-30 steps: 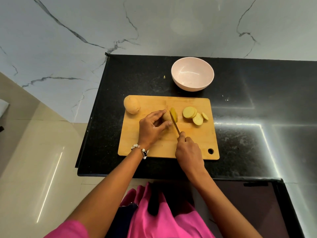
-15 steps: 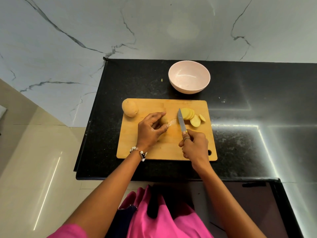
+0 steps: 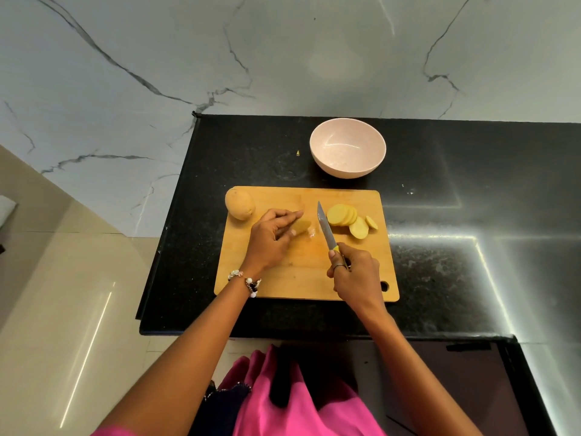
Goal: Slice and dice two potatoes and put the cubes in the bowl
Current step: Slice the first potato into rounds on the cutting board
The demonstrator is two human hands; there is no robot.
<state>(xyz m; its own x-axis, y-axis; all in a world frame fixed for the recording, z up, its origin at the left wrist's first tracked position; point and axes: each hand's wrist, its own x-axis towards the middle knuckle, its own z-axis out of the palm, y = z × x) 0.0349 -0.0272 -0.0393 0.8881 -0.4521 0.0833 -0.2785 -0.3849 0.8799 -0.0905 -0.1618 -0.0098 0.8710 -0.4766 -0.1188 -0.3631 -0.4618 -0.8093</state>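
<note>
A person in pink clothing stands at a black counter (image 3: 440, 278), both bare arms reaching forward over a wooden cutting board (image 3: 301, 278). The right hand (image 3: 355, 272) grips a knife (image 3: 325, 228) by its yellow handle near the board's front right, the blade pointing away and lifted off the cut pieces. The left hand (image 3: 270, 237), a beaded bracelet (image 3: 246, 280) at its wrist, curls its fingers around the remaining potato end (image 3: 301, 226) at the board's middle, just left of the blade. Right of the blade, a fan of round potato slices (image 3: 345, 217) lies overlapping toward the board's right edge. A whole potato (image 3: 240, 204) sits at the far left corner, partly over the edge. The board's near half is bare wood, with a hanging hole at the front right corner. Beyond the board, well apart from both hands, stands a pale pink bowl (image 3: 347, 147). The counter ends just left of the board; marble wall rises behind.
</note>
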